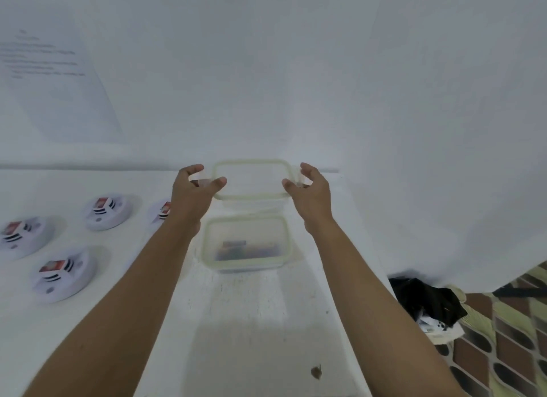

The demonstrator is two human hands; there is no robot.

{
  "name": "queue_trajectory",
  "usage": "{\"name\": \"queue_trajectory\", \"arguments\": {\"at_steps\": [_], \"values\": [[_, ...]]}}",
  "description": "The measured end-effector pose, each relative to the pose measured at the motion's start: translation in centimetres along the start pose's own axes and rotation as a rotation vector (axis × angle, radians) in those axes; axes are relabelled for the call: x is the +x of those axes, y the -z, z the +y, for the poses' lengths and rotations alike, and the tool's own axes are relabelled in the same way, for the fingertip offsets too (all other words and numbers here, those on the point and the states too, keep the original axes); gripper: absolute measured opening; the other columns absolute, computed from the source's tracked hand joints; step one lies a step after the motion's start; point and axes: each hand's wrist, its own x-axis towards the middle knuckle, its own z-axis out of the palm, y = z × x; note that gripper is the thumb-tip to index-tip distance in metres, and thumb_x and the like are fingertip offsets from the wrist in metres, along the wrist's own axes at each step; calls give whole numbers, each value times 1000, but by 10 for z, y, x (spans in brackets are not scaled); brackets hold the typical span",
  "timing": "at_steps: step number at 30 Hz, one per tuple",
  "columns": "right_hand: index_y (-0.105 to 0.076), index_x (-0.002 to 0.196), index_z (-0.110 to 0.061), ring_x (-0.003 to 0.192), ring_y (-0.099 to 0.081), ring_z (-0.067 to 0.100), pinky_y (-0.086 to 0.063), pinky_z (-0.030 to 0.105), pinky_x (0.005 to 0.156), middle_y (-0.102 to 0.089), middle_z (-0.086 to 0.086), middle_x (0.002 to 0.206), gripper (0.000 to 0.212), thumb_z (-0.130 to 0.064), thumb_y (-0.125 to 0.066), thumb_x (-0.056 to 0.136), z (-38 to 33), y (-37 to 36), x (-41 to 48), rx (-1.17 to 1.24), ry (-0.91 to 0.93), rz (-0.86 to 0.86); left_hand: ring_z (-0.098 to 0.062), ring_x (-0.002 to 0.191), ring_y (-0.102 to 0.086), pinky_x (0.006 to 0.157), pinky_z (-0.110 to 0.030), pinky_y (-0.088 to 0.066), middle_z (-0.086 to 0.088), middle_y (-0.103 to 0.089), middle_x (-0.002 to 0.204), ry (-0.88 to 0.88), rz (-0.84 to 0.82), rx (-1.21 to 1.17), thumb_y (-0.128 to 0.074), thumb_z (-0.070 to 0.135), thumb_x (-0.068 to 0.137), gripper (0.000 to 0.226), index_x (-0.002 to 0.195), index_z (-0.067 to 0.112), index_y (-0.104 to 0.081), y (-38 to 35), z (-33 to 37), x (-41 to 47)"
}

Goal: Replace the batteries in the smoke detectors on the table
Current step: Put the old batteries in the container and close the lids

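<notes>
Clear plastic lid point(250, 179) is held above the open container point(247, 268); I see the left hand point(192, 192) and right hand point(312, 193) each gripping 1 short end. Blurred batteries point(245, 248) lie inside the container; 4 smoke detectors point(63, 275) sit to its left on the white table point(266, 322).

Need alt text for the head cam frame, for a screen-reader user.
The left hand and right hand hold a clear lid by its short ends, off the open clear container, which has blurred colourful items inside and sits on a white table. Four white smoke detectors lie on the table to the left.
</notes>
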Motion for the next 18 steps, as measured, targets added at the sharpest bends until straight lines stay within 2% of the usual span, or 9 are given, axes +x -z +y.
{"name": "queue_trajectory", "arguments": {"at_steps": [4,7,9,12,18], "values": [[-40,151,-12,109,-55,11,-42,24,94,-47,6,149,70,-19,-74,91,5,-11,31,-107,-46,15,-23,106,-60,95,-33,-45,-9,-64,109,-2,-11,110,-83,26,77,74,139,13,-45,-12,-5,33],[-47,146,-6,124,-57,18,-42,29,107,-51,6,149,62,-23,-73,92,13,-15,47,-222,-61,17,-25,115,-58,98,-33,-43,-6,-62,112,19,-7,168,-81,31,79,77,142,8,-43,-20,-11,48],[-55,138,-4,129,-55,22,-41,32,110,-56,8,143,54,-25,-72,92,19,-16,54,-288,-61,22,-26,123,-53,101,-35,-41,-8,-59,123,34,12,234,-78,36,81,77,143,8,-43,-24,-15,54],[-60,132,-3,129,-54,24,-41,35,111,-61,10,135,49,-27,-72,92,27,-15,60,-342,-75,34,-27,131,-47,104,-36,-38,-10,-51,141,41,12,353,-74,42,84,75,143,9,-43,-30,-20,58],[-56,135,-7,118,-60,22,-47,36,106,-61,6,130,52,-32,-70,93,38,-13,64,-287,-170,10,-27,130,-47,105,-36,-38,-9,-50,142,33,-43,410,-70,48,85,72,142,10,-45,-37,-37,68]]}}
